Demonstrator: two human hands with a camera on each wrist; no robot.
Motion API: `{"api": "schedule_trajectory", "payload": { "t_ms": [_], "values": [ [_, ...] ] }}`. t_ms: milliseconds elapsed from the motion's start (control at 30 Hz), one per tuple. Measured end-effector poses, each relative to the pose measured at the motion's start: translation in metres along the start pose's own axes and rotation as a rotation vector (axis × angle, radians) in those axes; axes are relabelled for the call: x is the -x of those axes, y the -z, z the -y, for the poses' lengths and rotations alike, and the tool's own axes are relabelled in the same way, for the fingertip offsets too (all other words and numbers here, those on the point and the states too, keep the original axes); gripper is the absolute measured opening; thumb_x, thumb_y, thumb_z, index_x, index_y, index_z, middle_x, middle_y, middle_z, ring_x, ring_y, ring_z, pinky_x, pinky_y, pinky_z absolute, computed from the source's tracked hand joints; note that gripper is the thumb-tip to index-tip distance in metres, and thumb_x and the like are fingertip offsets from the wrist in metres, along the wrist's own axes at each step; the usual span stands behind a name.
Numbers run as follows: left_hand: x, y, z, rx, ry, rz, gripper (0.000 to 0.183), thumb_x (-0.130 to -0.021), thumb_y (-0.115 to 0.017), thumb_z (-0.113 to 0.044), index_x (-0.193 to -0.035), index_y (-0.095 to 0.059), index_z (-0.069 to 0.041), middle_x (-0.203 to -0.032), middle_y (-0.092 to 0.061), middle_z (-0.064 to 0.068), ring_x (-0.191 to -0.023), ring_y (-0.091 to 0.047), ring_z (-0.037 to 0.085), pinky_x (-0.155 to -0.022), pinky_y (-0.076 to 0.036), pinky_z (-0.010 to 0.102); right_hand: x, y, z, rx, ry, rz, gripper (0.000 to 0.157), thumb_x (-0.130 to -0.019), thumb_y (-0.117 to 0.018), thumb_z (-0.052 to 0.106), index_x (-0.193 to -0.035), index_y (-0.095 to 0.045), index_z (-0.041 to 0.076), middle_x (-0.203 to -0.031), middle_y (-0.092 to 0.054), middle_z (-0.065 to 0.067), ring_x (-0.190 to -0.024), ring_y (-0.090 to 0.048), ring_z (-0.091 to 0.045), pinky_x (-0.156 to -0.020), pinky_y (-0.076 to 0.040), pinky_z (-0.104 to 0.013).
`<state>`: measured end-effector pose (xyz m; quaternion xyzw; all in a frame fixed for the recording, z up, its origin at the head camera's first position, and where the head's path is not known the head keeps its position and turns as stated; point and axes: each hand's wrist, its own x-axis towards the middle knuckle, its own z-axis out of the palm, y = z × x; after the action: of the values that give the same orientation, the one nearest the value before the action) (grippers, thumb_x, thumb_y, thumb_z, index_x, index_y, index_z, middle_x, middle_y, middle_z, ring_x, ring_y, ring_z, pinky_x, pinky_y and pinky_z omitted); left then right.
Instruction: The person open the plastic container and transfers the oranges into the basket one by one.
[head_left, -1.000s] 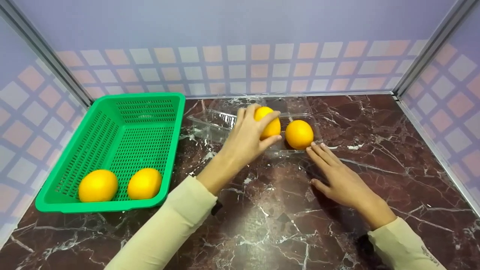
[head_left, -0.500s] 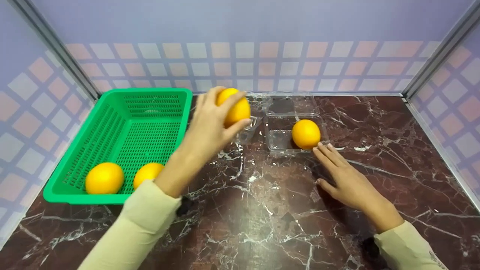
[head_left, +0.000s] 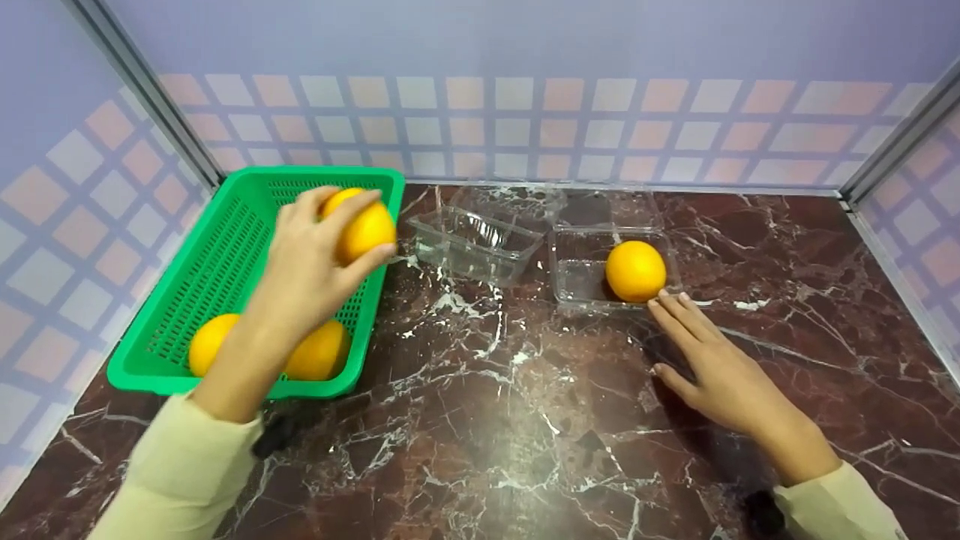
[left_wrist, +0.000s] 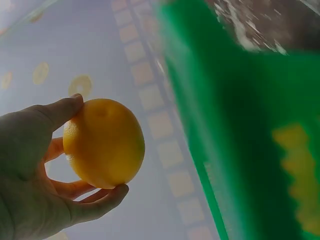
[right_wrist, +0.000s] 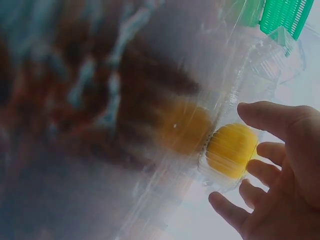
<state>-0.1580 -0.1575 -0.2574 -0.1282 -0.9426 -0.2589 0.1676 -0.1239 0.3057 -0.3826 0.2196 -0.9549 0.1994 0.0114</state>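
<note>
In the head view my left hand (head_left: 311, 251) grips an orange (head_left: 367, 229) above the right side of the green basket (head_left: 396, 217). The left wrist view shows thumb and fingers curled round this orange (left_wrist: 105, 142). Two more oranges lie at the basket's near end, the left one (head_left: 212, 343) and the right one (head_left: 319, 352), both partly covered by my left arm. My right hand (head_left: 716, 367) has its fingers extended, tips at the near right corner of a clear plastic container (head_left: 577, 281). One orange (head_left: 636, 271) sits in that container's right part.
Another clear plastic container (head_left: 480, 244) stands between the basket and the first one, lid raised at the back. Dark red marbled table (head_left: 480, 420) lies under everything. A tiled-pattern wall (head_left: 517, 127) closes the back, with side panels left and right.
My left hand has lifted the orange out of the right-hand clear container and carried it left, over the basket. The right hand stays by the container corner; the view has shifted slightly.
</note>
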Motion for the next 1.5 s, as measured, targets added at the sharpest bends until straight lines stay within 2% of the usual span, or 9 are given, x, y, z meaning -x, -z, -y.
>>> {"api": "schedule_trajectory", "payload": {
  "t_ms": [200,467,567,700,833,1133,1300,1500],
  "values": [
    [0.019,0.018,0.021,-0.019,0.07,0.033,0.054,-0.1,-0.076,-0.033,-0.15,-0.061,-0.017,-0.151,-0.047,0.028,-0.132,-0.042,0.05,-0.1,-0.04,0.071,0.0,0.0,0.005,0.008,0.021,-0.011,0.084,-0.098,-0.076,0.017,-0.168,-0.031,0.013,-0.175,-0.022,-0.017,-0.16,-0.02,-0.045,-0.118,-0.033,-0.071],
    [0.023,0.024,0.038,-0.046,0.146,0.14,0.058,-0.102,-0.072,-0.035,-0.154,-0.056,-0.016,-0.15,-0.044,0.033,-0.126,-0.042,0.054,-0.097,-0.042,0.07,-0.008,0.001,0.006,-0.006,0.026,0.01,0.083,-0.098,-0.075,0.016,-0.168,-0.03,0.014,-0.175,-0.021,-0.017,-0.161,-0.019,-0.044,-0.118,-0.031,-0.073],
    [0.028,0.025,0.047,-0.067,0.175,0.201,0.059,-0.102,-0.071,-0.034,-0.155,-0.054,-0.013,-0.149,-0.044,0.035,-0.126,-0.042,0.055,-0.097,-0.042,0.07,-0.012,0.0,0.007,-0.002,0.038,0.011,0.083,-0.098,-0.074,0.016,-0.169,-0.03,0.014,-0.175,-0.021,-0.017,-0.16,-0.019,-0.045,-0.118,-0.031,-0.073],
    [0.03,0.019,0.058,-0.069,0.202,0.285,0.061,-0.103,-0.07,-0.035,-0.156,-0.052,-0.01,-0.148,-0.044,0.036,-0.128,-0.043,0.055,-0.098,-0.044,0.07,-0.013,-0.003,0.006,0.005,0.046,-0.001,0.083,-0.098,-0.075,0.016,-0.168,-0.031,0.013,-0.175,-0.022,-0.016,-0.16,-0.021,-0.046,-0.117,-0.033,-0.073],
    [0.027,0.009,0.063,-0.05,0.219,0.327,0.062,-0.103,-0.07,-0.036,-0.156,-0.051,-0.011,-0.15,-0.044,0.034,-0.13,-0.043,0.054,-0.097,-0.047,0.068,-0.009,-0.003,0.003,-0.002,0.037,-0.009,0.085,-0.097,-0.077,0.016,-0.168,-0.031,0.014,-0.175,-0.022,-0.016,-0.159,-0.021,-0.046,-0.116,-0.032,-0.075],
    [0.016,-0.016,0.059,0.001,0.199,0.34,0.056,-0.102,-0.072,-0.029,-0.153,-0.054,-0.014,-0.151,-0.045,0.029,-0.133,-0.045,0.05,-0.099,-0.05,0.065,0.002,0.003,-0.006,-0.005,0.013,-0.017,0.087,-0.096,-0.077,0.017,-0.169,-0.029,0.015,-0.175,-0.021,-0.017,-0.16,-0.018,-0.046,-0.113,-0.03,-0.079],
    [0.015,-0.016,0.064,0.015,0.207,0.328,0.055,-0.101,-0.074,-0.028,-0.152,-0.056,-0.014,-0.148,-0.047,0.028,-0.131,-0.046,0.049,-0.098,-0.051,0.065,0.0,0.002,-0.006,-0.001,0.027,-0.024,0.087,-0.096,-0.076,0.017,-0.169,-0.029,0.014,-0.175,-0.021,-0.017,-0.16,-0.019,-0.047,-0.112,-0.031,-0.079],
    [0.018,-0.016,0.072,0.012,0.214,0.344,0.057,-0.1,-0.076,-0.028,-0.152,-0.056,-0.014,-0.146,-0.048,0.028,-0.128,-0.047,0.049,-0.097,-0.052,0.064,-0.003,-0.002,-0.002,-0.003,0.027,-0.015,0.088,-0.096,-0.077,0.017,-0.169,-0.028,0.016,-0.175,-0.021,-0.016,-0.16,-0.019,-0.046,-0.111,-0.033,-0.079]
  ]
}}
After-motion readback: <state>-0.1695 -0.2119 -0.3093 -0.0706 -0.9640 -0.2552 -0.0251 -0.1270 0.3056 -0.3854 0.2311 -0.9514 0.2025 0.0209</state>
